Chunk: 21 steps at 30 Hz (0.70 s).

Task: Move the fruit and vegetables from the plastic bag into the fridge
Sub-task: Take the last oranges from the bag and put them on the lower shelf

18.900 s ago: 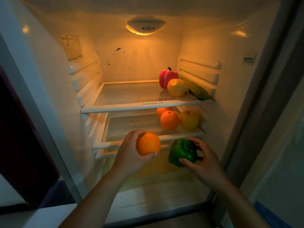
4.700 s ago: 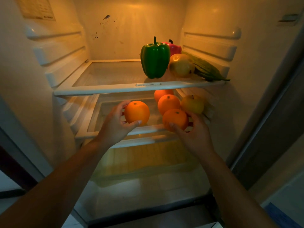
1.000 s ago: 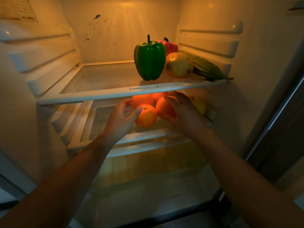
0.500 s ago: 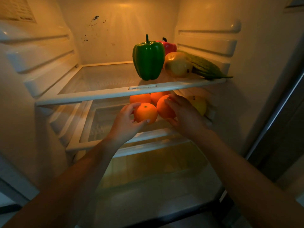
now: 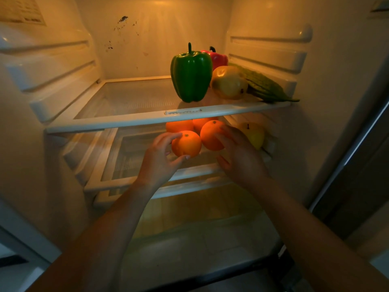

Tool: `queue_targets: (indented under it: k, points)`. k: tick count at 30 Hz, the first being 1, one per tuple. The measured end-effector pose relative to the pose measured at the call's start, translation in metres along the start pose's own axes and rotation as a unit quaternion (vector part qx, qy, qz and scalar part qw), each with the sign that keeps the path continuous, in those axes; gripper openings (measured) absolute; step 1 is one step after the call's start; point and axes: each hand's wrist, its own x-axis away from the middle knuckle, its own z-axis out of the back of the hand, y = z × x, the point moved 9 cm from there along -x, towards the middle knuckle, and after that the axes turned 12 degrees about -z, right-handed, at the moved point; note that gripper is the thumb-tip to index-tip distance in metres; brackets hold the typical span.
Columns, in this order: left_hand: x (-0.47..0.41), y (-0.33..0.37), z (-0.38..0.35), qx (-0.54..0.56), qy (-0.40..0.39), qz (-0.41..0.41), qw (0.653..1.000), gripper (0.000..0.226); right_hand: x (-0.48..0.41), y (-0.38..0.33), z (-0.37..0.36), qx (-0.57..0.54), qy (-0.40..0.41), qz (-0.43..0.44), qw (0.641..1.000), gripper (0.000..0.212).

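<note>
The fridge stands open in the head view. My left hand (image 5: 157, 161) is shut on an orange (image 5: 186, 145), thumb under it and fingers over its top, just above the lower shelf (image 5: 134, 179). My right hand (image 5: 240, 157) cups a second orange (image 5: 210, 137) beside the first; its fingertips touch the orange's right side and its thumb hangs apart below. Two more oranges (image 5: 179, 127) sit behind, partly hidden by the upper shelf (image 5: 126, 123). A yellow apple (image 5: 253, 134) lies right of my right hand. The plastic bag is out of view.
On the upper shelf stand a green pepper (image 5: 190, 76), a red pepper (image 5: 220, 59) behind it, a yellow fruit (image 5: 228, 83) and a bumpy green gourd (image 5: 265, 86) by the right wall. The left halves of both shelves are bare. A drawer (image 5: 189, 209) sits below.
Over the last second both hands drew back slightly toward the shelf front. The left hand keeps its orange; the right thumb has come off the second orange.
</note>
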Motion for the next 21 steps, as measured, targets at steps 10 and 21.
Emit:
queue_targets:
  k: [10, 21]
  points:
    - [-0.003, 0.006, -0.002, -0.051, -0.006, -0.015, 0.999, 0.059, 0.011, 0.001, 0.005, -0.038, -0.009, -0.009, 0.999, 0.058]
    - [0.01, 0.023, 0.01, -0.1, 0.023, -0.023, 0.994, 0.052, 0.042, 0.008, 0.01, -0.049, -0.055, -0.052, 0.996, 0.05]
